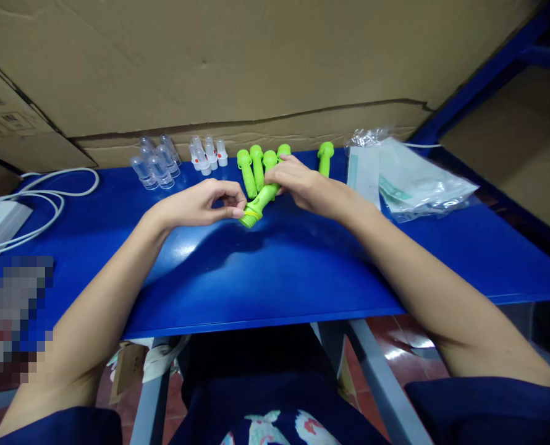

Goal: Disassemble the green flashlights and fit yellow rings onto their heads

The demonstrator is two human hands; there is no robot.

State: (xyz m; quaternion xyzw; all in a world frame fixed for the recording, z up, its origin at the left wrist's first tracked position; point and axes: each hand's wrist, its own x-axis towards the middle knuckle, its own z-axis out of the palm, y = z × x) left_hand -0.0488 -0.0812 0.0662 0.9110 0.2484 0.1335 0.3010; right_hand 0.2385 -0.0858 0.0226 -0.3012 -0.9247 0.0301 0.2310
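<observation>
Dark, print-fronted shirt (219, 395) sits closest to the view, with both bare forearms reaching forward from it over the blue counter (238, 278). Between the two hands, above the counter, is a bright green threaded tube (266, 194). Its long axis runs on a slant: the threaded end points down and nearer the wearer, beside the left hand (196, 203), while the other end rises away into the right hand (305, 185). The right hand is closed round that upper end, its fingers hiding much of it. The left hand is in a narrow pinch, thumb against the yellow ring (254, 214) that encircles the tube just above the threads; the left hand is thus the nearer one to the ring and the threaded end.

Just beyond the gap between the hands, four similar green tubes (256, 168) are grouped close together, and a lone green tube (325, 162) lies past the right hand. Beyond the left hand are small white-based clear vials (210, 153) and, farther left, larger clear cylinders (159, 173). Clear plastic bags (421, 176) rest to the right hand's right.
</observation>
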